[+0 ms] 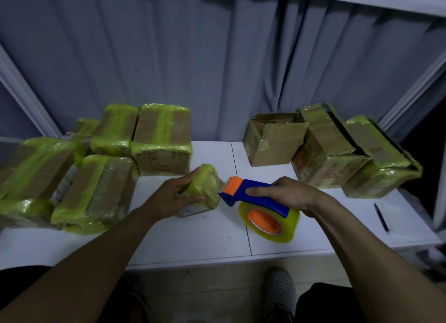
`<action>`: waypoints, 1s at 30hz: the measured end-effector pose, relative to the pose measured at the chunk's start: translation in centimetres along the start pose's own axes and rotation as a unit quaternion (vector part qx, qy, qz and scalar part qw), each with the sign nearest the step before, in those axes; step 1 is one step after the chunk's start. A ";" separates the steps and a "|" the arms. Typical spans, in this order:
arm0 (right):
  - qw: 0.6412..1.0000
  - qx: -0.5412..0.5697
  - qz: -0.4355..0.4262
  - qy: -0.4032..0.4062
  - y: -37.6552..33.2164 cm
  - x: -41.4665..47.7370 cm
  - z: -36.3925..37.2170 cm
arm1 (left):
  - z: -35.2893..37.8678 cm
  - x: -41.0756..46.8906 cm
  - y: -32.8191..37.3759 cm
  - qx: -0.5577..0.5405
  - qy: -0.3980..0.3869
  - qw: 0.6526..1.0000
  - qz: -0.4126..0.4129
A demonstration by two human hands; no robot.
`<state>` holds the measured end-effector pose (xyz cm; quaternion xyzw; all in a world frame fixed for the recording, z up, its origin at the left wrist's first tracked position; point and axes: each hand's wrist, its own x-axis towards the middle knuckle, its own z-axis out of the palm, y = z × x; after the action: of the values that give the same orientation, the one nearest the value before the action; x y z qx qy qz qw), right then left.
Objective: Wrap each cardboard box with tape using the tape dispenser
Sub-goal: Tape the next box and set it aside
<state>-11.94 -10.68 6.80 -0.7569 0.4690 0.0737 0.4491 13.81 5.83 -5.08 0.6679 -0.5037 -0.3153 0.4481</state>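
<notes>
Head view: left hand [177, 197] grips a small taped box [205, 190] at mid-bench; right hand [287, 193] clasps the tape dispenser [255, 197] (yellowish roll beneath) just beside it, its nose near the box.

the tape dispenser [265, 201] is coloured blue, with orange at its front and hub. its tape roll [287, 232] is seen as clear yellow. the small box [210, 185] is covered in yellow-green. the brown boxes [161, 134] at the back left corner of the table [193, 238] are striped with yellow-green bands. the table is coloured white, the curtain [169, 57] grey-blue.
</notes>
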 end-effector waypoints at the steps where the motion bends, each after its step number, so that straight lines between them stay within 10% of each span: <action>1: 1.000 -0.007 0.000 0.006 0.1 0.2 0.2 | 0.1 0.0 0.0 0.005 -0.001 1.000 0.001; 30: 0.937 -0.343 0.021 0.063 -2.2 1.7 3.8 | 1.8 0.3 -1.9 0.161 -0.027 0.981 0.108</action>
<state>-8.11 -8.59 5.01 -0.8580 0.4584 0.1915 0.1305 13.11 5.22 -7.55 0.6641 -0.6290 -0.1974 0.3527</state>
